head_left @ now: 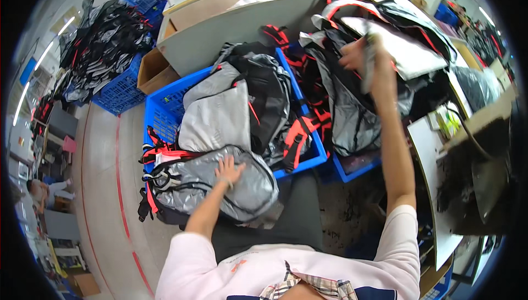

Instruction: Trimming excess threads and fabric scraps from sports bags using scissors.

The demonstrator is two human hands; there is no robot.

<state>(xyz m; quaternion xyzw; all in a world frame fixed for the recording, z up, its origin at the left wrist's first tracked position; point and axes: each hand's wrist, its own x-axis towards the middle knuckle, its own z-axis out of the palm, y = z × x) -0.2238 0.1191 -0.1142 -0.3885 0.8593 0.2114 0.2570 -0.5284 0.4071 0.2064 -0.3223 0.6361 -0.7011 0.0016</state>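
Note:
A silver-grey backpack [190, 184] with coral-red and black straps lies across my lap and the near rim of a blue crate [308, 162]. My left hand [230, 171] rests flat on its shiny face, fingers spread. Raised at the right, my right hand [380, 66] is blurred by motion. A dark, narrow object [368, 63] shows in its grip, too smeared to name. Behind that hand is a pile of grey, black and coral backpacks [352, 118] with a white panel [404, 52] on top.
More grey and black backpacks [220, 107] fill the blue crate in front of me. A grey board [231, 28] stands behind it, beside a cardboard box [155, 72]. Another heaped blue crate [118, 88] is at far left. A white table edge [432, 173] runs along my right.

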